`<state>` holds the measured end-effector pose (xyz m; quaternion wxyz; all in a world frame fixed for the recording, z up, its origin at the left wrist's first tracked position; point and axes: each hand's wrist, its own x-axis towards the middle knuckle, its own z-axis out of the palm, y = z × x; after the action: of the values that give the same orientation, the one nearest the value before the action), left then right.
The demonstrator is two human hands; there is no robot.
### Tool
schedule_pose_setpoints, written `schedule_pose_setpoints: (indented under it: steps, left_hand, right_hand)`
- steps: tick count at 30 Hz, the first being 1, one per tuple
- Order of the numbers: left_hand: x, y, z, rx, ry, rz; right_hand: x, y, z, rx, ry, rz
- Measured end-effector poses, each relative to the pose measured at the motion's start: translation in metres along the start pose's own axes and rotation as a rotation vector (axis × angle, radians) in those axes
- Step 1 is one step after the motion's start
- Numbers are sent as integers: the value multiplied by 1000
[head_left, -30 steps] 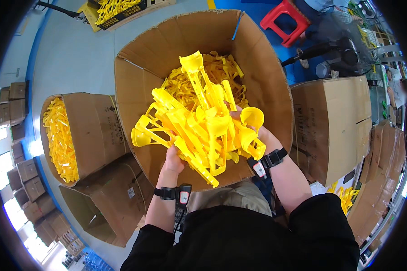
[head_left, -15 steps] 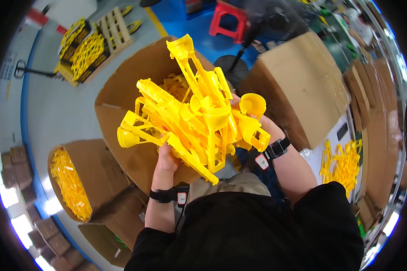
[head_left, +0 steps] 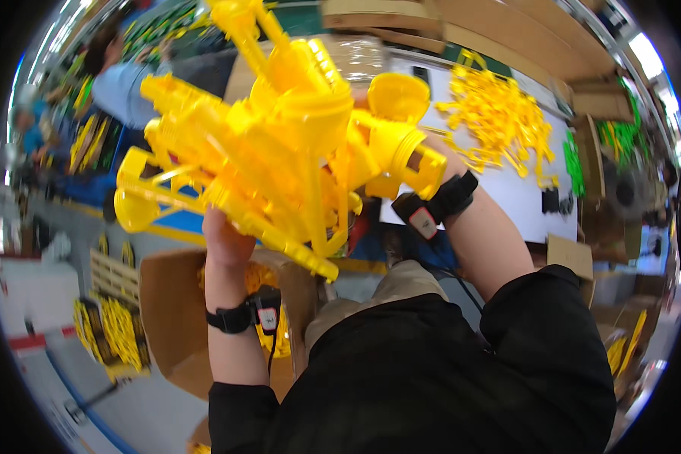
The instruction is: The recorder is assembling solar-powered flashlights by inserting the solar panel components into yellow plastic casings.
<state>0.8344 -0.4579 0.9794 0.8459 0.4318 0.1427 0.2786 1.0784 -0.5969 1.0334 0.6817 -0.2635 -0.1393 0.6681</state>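
Note:
Between my two hands is a big loose armful of yellow plastic parts (head_left: 272,151), with cup-shaped ends and long slotted arms pointing several ways. My left hand (head_left: 229,238) grips the bundle from its lower left side, its fingers mostly behind the parts. On the other side my right hand (head_left: 437,150) holds the bundle, largely hidden by a cup-ended piece. A heap of similar yellow parts (head_left: 499,113) lies on a white table (head_left: 499,208), beyond my right hand.
Below my left forearm stands an open cardboard box (head_left: 174,325) with yellow parts inside. A person in light blue (head_left: 125,91) is at the far left. Green parts (head_left: 573,163) lie along the table's right edge. A wooden pallet (head_left: 113,274) is on the floor at left.
My view has turned right, away from the open box and toward the white table. The armful of yellow parts stays in both hands and now appears larger and higher in the picture.

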Motion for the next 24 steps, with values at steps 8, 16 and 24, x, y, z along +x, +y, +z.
schedule_pose_setpoints:
  steps: [8,16,24]
  left_hand:
    - [354,-233,325,-50,-319,-185]
    - [635,-491,557,-129,-507,-435]
    - [751,-682,656,258,95,-479]
  right_hand:
    - [-167,-335,-269,-215,283,-384]
    - [-238,-614,-514,-470,553,-648]
    - [-241,-753,-777,24,936,-666]
